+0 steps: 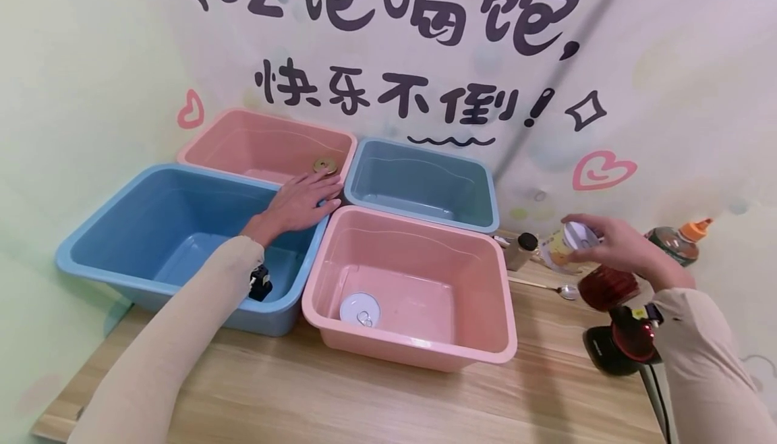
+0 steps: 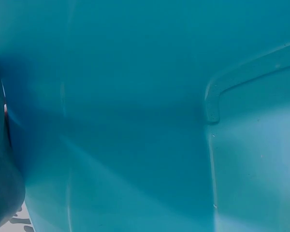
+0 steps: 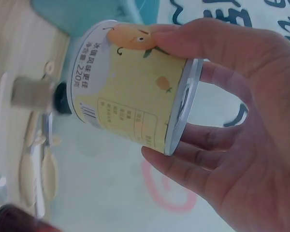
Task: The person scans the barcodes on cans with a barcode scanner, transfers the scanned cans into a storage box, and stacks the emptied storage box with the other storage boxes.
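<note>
My right hand (image 1: 628,250) grips a yellow tin can (image 1: 556,247) with a ring-pull end, thumb on one side and fingers on the other. In the right wrist view the can (image 3: 130,84) is tilted, its printed label showing and its metal end towards the palm. My left hand (image 1: 300,202) rests with fingers extended over the rim corner of the large blue bin (image 1: 139,282), beside the back pink bin (image 1: 267,120). A gold-coloured can (image 1: 324,164) in that pink bin is just past the fingertips. The left wrist view mostly shows blue bin wall.
The front pink bin (image 1: 419,353) holds a ring-pull can (image 1: 360,310). Behind it stands a blue-green bin (image 1: 425,221). At right are a black-capped jar (image 1: 521,252), metal spoon (image 1: 567,291), dark red container (image 1: 607,287), orange-capped bottle (image 1: 674,241) and black device (image 1: 607,351). Wooden spoons (image 3: 49,174) lie nearby.
</note>
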### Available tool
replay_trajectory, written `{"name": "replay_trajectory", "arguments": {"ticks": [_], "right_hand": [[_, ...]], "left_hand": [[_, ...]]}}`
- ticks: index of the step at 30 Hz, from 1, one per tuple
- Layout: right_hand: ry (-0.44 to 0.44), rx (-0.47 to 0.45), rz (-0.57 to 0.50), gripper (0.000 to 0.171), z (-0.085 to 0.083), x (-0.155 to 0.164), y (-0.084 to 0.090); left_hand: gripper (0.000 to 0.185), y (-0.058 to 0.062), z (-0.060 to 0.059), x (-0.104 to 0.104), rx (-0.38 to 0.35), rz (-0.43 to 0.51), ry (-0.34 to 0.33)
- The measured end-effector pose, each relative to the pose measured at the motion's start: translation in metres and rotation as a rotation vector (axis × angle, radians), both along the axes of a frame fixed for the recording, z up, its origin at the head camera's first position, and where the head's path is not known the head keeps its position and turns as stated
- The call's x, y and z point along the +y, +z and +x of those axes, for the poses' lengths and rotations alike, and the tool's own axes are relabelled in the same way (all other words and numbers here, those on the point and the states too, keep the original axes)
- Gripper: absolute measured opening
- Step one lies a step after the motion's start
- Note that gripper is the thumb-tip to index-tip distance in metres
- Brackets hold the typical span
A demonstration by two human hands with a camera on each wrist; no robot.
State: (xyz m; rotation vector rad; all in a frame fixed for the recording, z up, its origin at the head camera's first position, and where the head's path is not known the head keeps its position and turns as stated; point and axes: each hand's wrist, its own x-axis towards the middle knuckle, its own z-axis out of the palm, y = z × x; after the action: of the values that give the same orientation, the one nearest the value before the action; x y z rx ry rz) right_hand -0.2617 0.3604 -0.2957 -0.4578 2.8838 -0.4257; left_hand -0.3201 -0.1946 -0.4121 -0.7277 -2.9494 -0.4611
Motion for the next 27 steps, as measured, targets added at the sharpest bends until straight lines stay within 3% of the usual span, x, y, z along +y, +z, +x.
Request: {"name": "replay_trajectory", "arguments": {"ticks": [6, 14, 27], "right_hand": [[0.066, 0.034, -0.026, 0.07, -0.031, -0.034, 0.009], [0.068, 0.021, -0.039, 0.066, -0.066, -0.083, 0.014], [0.114, -0.069, -0.06, 0.066, -0.108, -0.147, -0.017]], "left_hand": [[0.058, -0.001, 0.0, -0.004, 0.009, -0.007, 0.008], [0.058, 0.001, 0.001, -0.005, 0.002, -0.006, 0.01], [0.057, 0.0, 0.001, -0.001, 0.01, 0.009, 0.003]]}}
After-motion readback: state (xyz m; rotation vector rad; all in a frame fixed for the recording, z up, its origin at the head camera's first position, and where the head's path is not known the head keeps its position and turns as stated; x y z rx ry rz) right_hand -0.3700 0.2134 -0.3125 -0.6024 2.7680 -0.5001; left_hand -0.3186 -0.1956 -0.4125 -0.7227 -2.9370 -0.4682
